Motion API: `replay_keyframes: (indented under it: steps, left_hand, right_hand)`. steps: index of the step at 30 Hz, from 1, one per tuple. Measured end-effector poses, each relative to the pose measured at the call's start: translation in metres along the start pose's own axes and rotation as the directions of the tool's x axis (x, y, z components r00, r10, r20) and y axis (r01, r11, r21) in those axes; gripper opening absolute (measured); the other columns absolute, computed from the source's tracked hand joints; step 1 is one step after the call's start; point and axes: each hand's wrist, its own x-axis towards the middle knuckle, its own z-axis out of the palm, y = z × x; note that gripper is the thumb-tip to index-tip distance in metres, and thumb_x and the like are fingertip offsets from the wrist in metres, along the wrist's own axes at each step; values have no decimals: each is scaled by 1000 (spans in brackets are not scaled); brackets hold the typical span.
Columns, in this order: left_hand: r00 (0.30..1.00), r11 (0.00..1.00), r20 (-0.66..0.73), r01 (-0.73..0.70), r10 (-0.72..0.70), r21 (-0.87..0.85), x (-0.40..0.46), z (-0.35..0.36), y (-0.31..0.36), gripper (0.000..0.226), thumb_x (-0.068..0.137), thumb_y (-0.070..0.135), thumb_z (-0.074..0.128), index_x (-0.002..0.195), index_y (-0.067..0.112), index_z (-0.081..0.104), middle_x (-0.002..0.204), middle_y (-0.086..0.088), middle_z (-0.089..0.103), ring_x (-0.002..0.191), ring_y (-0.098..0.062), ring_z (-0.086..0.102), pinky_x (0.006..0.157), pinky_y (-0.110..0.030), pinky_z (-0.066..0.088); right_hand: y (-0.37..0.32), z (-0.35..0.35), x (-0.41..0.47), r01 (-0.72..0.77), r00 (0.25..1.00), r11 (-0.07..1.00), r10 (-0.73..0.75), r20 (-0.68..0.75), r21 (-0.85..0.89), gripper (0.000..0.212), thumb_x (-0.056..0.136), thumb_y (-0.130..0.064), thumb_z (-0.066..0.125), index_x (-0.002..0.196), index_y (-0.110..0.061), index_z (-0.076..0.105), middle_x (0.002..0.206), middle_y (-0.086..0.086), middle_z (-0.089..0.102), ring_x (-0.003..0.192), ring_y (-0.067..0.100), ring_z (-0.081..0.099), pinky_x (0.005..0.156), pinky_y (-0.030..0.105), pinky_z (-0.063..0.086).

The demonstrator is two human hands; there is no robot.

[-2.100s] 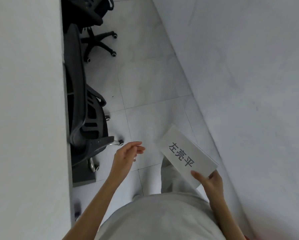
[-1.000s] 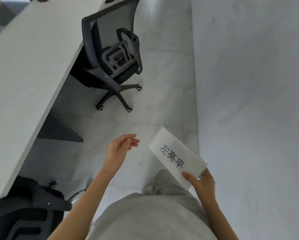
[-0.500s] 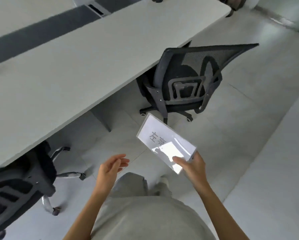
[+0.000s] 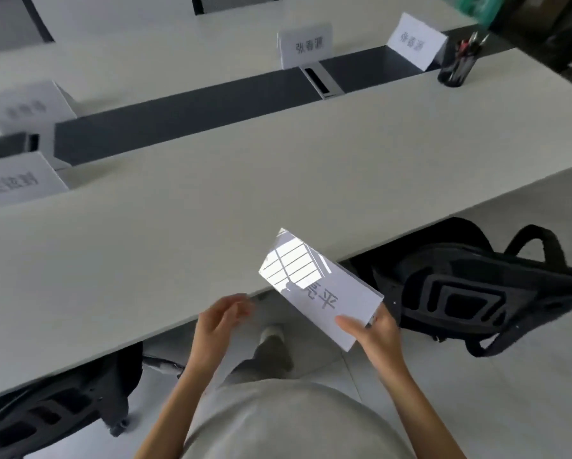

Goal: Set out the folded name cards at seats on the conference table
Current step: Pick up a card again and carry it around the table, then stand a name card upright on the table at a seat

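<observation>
Fingers (image 4: 351,324) of my right hand (image 4: 375,332) were clamped on the near end of the name card (image 4: 321,289), thumb on the printed face, the rest underneath. Card was held in the air, its far end over the near edge of the conference table (image 4: 212,200), not touching the top as far as I could tell. A bright window reflection covered part of the print, so only 2 characters were legible. Left hand (image 4: 220,321) was empty, fingers loosely curled and apart, just beside the table edge and near the card's lower side.

4 other cards already stood on the table: 2 at the far left (image 4: 16,180) (image 4: 26,106), 2 across the dark centre strip (image 4: 306,44) (image 4: 417,39). A pen cup (image 4: 456,66) stood at the far right. A black mesh chair (image 4: 460,293) was pushed under the table to my right; that seat had no card in front of it.

Judged step: about to stand this card at that seat.

Risks noted:
- 1-handed grip at one end only; the card could swing or slip from the pinch
- if set down flattened, the fold might not open and the card would fall over
- print read upside down to me, so the facing would need checking against the other cards
</observation>
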Motion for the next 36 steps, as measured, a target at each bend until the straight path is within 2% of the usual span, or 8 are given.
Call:
replay_keyframes:
  steps: [5,10,13,17,23,26,30,36]
  left_hand:
    - [990,979,55,-139,132,151,117,-6,68,30,91,1,40,96,22,61,79,16,71,76,4,63,73,-17,48]
    - [980,943,48,-201,195,266,199,17,112,26,91,7,46,113,7,59,107,-3,62,96,-14,56,73,0,41]
    - [971,931,32,-237,237,277,240,30,139,27,92,13,46,115,7,58,108,-3,63,96,-14,57,77,-7,42]
    - [973,946,-142,-133,181,296,296,51,169,31,89,12,47,119,8,55,103,-7,63,94,-20,57,84,-29,43]
    - [977,954,-169,-74,128,290,372,114,200,19,85,7,54,101,6,64,77,-7,65,67,-16,59,70,-28,44]
    - [984,956,-147,-56,102,289,404,143,201,14,83,4,55,82,16,62,67,2,63,56,-4,57,76,-38,51]
    - [988,964,-153,5,37,265,442,187,194,19,83,3,56,75,20,57,67,1,61,63,-18,55,83,-46,51]
    - [980,968,-194,93,-48,232,466,227,170,11,83,3,55,79,13,58,70,0,60,70,-22,56,84,-44,51]
  right_hand:
    - [-38,26,62,-15,1000,1000,15,1,12,53,55,-19,77,105,-26,62,96,-6,73,92,8,68,69,25,56]
    - [-96,39,142,28,997,999,-29,73,15,55,49,-28,81,101,-29,62,101,-5,71,94,9,67,72,25,55]
    - [-129,40,205,65,993,998,-64,102,-12,57,45,-34,81,99,-29,64,105,-2,70,99,14,66,82,36,54]
    - [-180,28,293,114,953,988,-79,292,-105,54,51,-28,81,101,-30,64,107,-6,71,103,12,65,87,31,51]
    - [-230,-22,422,153,872,954,-7,489,-259,47,57,-25,78,100,-34,62,105,-12,70,98,2,64,88,25,49]
    - [-236,-43,476,167,860,925,33,509,-343,55,54,-23,80,103,-34,58,107,-11,67,101,6,62,90,28,49]
    - [-227,-67,549,176,862,874,85,499,-453,67,54,-22,85,115,-21,57,115,0,67,110,18,61,95,35,48]
    - [-203,-81,594,166,902,831,89,422,-530,61,61,-13,83,113,-18,52,109,-1,61,105,18,56,84,28,42]
